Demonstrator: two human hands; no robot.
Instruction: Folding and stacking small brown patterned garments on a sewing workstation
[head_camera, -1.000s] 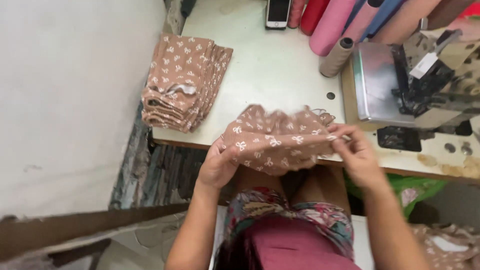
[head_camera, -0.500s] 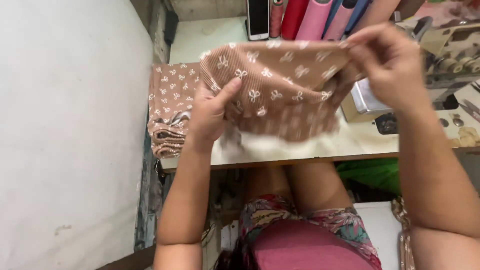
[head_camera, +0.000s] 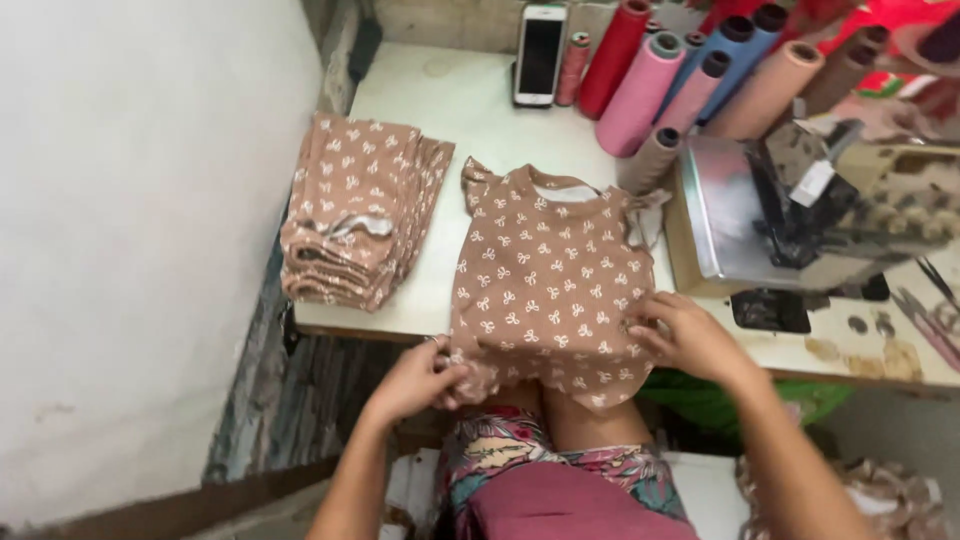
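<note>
Small brown bow-print cotton top (head_camera: 545, 285) lies flat on white table (head_camera: 440, 110), hem over near edge. Left hand (head_camera: 415, 380) pinches hem corner; right hand (head_camera: 690, 338) presses right side, fingers seemingly flat. Step: smoothing. Next probably needs even folding.

Small brown top w/ white bow print (head_camera: 545, 280) lies flat on white surface (head_camera: 450, 110), neckline away from person, hem hanging over near edge. Left hand (head_camera: 418, 380) grips hem at lower-left corner; right hand (head_camera: 690, 338) rests on right side near hem, fingers on fabric. Stack of folded same-print pieces (head_camera: 355, 215) just left of top, not touching. Thread cones (head_camera: 690, 85) + upright phone (head_camera: 540, 55) at back. Sewing machine (head_camera: 820, 205) on right.
</note>
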